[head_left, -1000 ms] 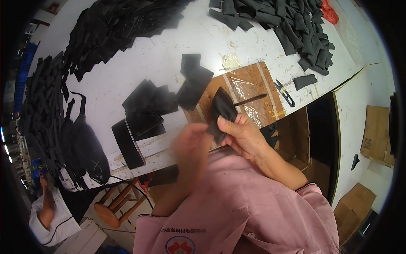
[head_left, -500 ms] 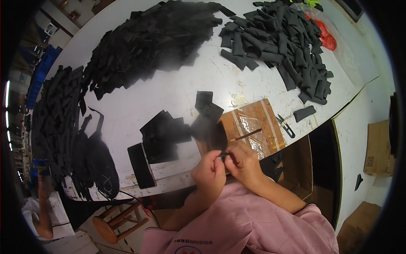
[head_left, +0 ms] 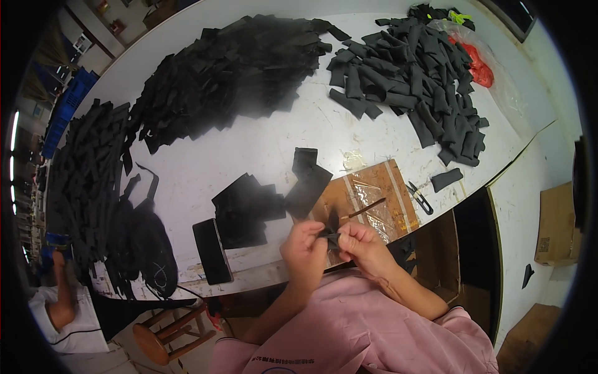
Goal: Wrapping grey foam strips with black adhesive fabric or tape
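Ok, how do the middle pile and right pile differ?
The middle pile is black; the right pile looks dark grey. The middle pile's pieces look flat; the right pile's, rounded and tube-like. The middle pile spreads wider than the right pile. Both lie on the white table.

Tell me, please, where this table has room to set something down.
The white table is mostly bare between the large black fabric heap and the flat black rectangular slab, and between the puffy grey fabric heap and taped brown board. Black fabric strips crowd the left edge; left hand and right hand, the board's front.
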Demonstrator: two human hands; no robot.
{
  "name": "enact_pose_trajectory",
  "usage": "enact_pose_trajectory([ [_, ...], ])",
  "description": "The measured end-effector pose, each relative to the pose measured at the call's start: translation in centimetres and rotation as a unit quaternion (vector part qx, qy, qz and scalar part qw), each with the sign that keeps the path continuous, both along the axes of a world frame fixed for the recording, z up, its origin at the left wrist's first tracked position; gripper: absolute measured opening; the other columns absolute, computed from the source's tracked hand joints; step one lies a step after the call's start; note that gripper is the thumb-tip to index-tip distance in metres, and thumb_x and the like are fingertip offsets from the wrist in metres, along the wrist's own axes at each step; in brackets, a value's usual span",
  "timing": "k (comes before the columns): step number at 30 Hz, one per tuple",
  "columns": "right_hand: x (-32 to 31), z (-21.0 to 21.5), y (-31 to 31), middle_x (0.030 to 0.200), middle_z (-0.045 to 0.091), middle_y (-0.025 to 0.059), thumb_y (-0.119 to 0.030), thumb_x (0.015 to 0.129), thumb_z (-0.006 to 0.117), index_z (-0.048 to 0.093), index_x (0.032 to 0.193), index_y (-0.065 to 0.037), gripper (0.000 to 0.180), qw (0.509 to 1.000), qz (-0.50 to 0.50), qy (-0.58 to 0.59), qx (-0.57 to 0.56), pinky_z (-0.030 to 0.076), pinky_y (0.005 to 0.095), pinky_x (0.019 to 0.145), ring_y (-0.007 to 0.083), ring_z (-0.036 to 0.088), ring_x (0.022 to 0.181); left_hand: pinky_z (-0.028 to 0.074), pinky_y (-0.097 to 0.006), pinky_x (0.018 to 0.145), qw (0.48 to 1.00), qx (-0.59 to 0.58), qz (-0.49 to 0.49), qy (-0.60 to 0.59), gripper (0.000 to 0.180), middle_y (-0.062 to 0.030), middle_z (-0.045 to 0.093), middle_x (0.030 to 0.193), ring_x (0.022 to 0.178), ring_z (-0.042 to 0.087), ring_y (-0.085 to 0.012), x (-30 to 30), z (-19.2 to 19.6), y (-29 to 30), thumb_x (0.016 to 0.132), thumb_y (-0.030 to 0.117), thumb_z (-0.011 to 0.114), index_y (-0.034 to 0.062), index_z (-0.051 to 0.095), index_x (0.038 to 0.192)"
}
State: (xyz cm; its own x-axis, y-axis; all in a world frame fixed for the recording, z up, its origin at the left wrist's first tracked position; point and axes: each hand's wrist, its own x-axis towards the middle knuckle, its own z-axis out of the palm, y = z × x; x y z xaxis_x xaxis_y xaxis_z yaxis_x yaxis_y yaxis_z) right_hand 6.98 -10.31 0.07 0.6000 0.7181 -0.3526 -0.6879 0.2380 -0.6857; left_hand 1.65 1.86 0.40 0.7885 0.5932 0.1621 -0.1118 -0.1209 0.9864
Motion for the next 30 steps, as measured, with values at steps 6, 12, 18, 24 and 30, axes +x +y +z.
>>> enact_pose_trajectory([
  [6,-0.4,0.7,-1.2,0.074,0.049,-0.0011,-0.010,0.080,0.057,0.055,0.079,-0.006,0.005,0.997,-0.058,-0.001,0.046,0.036,0.0182,0.060,0.0070,0.045,0.066,0.041,-0.019,0.066,0.665,-0.598,-0.442,0.067,0.031,-0.0071,0.054,0.088,0.080,0.051,-0.0080,-1.3,4.5,1.5,0.071,-0.005,0.055,-0.0014,0.047,0.101],
  [12,0.9,4.3,-2.5,0.081,0.049,0.0048,-0.013,0.081,0.057,0.051,0.078,-0.001,0.014,0.954,-0.094,-0.279,-0.050,0.040,0.0228,0.067,0.0115,0.049,0.075,0.039,-0.020,0.059,0.974,0.060,-0.211,0.065,0.019,-0.0052,0.052,0.085,0.070,0.050,-0.0092,0.0,4.0,-0.9,0.073,-0.007,0.054,-0.0029,0.053,0.092],
  [18,3.4,10.3,-2.3,0.070,0.049,0.0022,-0.010,0.083,0.051,0.051,0.079,-0.001,0.010,0.909,-0.097,-0.384,-0.127,0.037,0.0206,0.054,0.0068,0.045,0.062,0.028,-0.017,0.033,0.888,-0.390,-0.242,-0.018,0.010,-0.0101,0.055,0.075,0.043,0.044,-0.0050,3.3,9.3,-1.3,0.085,0.003,0.044,-0.0037,0.045,0.093],
  [24,7.0,10.8,-1.7,0.065,0.046,-0.0039,-0.026,0.085,0.053,0.053,0.077,-0.004,0.023,0.965,0.029,-0.247,-0.077,0.032,0.0177,0.053,0.0040,0.040,0.059,0.021,-0.017,0.027,0.523,-0.705,-0.464,-0.113,0.027,-0.0144,0.055,0.079,0.031,0.032,-0.0026,5.9,8.6,0.8,0.087,0.004,0.032,-0.0015,0.036,0.113],
  [30,7.6,4.2,-1.8,0.062,0.042,-0.0029,-0.028,0.083,0.056,0.053,0.077,-0.005,0.023,0.991,0.031,-0.122,-0.034,0.032,0.0191,0.047,0.0062,0.036,0.052,0.024,-0.018,0.031,0.643,-0.676,-0.355,-0.059,0.030,-0.0154,0.056,0.090,0.033,0.034,-0.0037,5.7,2.7,0.9,0.086,0.004,0.032,-0.0015,0.037,0.115],
])
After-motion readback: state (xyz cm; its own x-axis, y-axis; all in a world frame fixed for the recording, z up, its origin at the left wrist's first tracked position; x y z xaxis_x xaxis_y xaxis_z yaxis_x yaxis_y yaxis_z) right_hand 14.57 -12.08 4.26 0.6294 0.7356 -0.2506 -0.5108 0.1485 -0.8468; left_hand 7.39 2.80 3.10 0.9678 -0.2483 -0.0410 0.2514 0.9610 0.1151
